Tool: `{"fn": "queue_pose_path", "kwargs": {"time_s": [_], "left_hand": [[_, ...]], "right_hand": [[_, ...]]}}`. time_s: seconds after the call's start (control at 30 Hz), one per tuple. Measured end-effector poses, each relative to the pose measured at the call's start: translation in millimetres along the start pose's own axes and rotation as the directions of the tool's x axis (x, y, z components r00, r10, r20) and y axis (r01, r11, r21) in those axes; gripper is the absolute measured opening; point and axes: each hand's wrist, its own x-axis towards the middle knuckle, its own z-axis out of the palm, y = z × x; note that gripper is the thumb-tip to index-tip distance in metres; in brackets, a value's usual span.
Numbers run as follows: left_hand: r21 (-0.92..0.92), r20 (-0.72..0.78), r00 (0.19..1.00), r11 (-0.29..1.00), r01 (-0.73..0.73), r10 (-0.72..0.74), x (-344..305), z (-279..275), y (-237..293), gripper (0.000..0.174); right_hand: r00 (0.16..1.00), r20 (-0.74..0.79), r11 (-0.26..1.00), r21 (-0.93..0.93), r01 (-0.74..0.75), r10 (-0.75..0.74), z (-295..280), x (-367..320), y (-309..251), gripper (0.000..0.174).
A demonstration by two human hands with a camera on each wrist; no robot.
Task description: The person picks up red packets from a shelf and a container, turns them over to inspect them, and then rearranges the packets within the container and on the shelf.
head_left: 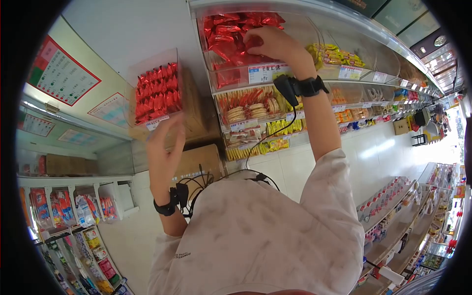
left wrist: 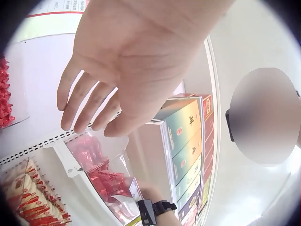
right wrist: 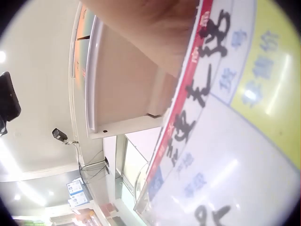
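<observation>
Red-wrapped packets [head_left: 223,39] fill a clear shelf bin at the top of the head view. My right hand [head_left: 282,46] reaches over the bin's front, thumb and fingers curled round a red packet [head_left: 254,42] among the others. In the right wrist view, a large price label [right wrist: 221,136] covers most of the right hand [right wrist: 155,33]. My left hand [head_left: 166,155] hangs below a clear box of red packets [head_left: 157,93], fingers relaxed and holding nothing. Its fingers are extended, palm visible, in the left wrist view [left wrist: 127,61].
Lower shelves hold bagged round biscuits [head_left: 248,109] and yellow packets [head_left: 282,129]. Cardboard boxes [head_left: 199,160] stand below the clear box. Cables run from the wrist straps across the shirt. More stocked racks [head_left: 73,206] stand at the lower left and right.
</observation>
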Motion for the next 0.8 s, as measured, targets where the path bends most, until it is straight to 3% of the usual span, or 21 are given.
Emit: {"fn": "queue_pose_path", "kwargs": {"time_s": [0.07,0.17,0.23,0.3,0.4,0.43,0.5,0.57,0.63,0.73,0.8], "left_hand": [[-0.025,-0.013,1.0,1.0,-0.014,0.014,3,1,0,0.025],[-0.073,0.003,1.0,0.997,0.008,-0.008,1,1,9,0.024],[-0.179,0.032,0.998,0.982,0.052,-0.047,5,5,10,0.026],[-0.356,0.079,0.991,0.926,0.129,-0.107,2,11,7,0.031],[-0.801,0.092,0.996,0.593,0.08,-0.01,5,21,18,0.041],[-0.864,0.101,0.995,0.497,0.085,0.007,3,25,12,0.045],[-0.95,0.12,0.992,0.293,0.104,0.035,-6,30,-5,0.055],[-0.809,0.182,0.977,0.549,0.212,-0.109,-14,24,4,0.052],[-0.704,0.19,0.959,0.652,0.283,-0.211,-12,25,10,0.051],[-0.731,0.171,0.947,0.609,0.308,-0.274,-7,27,12,0.049],[-0.796,0.15,0.947,0.534,0.286,-0.284,-9,23,10,0.044]], "right_hand": [[0.993,-0.118,0.994,0.111,-0.007,0.02,-10,-20,-26,0.033],[0.851,-0.494,0.982,-0.031,0.186,-0.177,-19,-39,-55,0.031],[0.813,-0.54,0.974,-0.07,0.214,-0.217,-30,-59,-87,0.036],[0.808,-0.577,0.99,0.004,0.143,-0.115,-30,-89,-134,0.039],[0.828,-0.531,0.953,0.114,0.279,-0.179,-13,-122,-176,0.048],[0.822,-0.53,0.916,0.186,0.356,-0.211,0,-127,-186,0.05],[0.869,-0.432,0.911,0.208,0.355,-0.24,22,-137,-204,0.056],[0.895,-0.379,0.904,0.255,0.343,-0.233,37,-140,-216,0.06],[0.91,-0.369,0.895,0.318,0.314,-0.188,45,-141,-222,0.064],[0.934,-0.343,0.791,0.541,0.285,-0.102,20,-141,-209,0.061],[0.892,-0.452,0.9,0.383,0.209,-0.015,-6,-136,-187,0.053]]}}
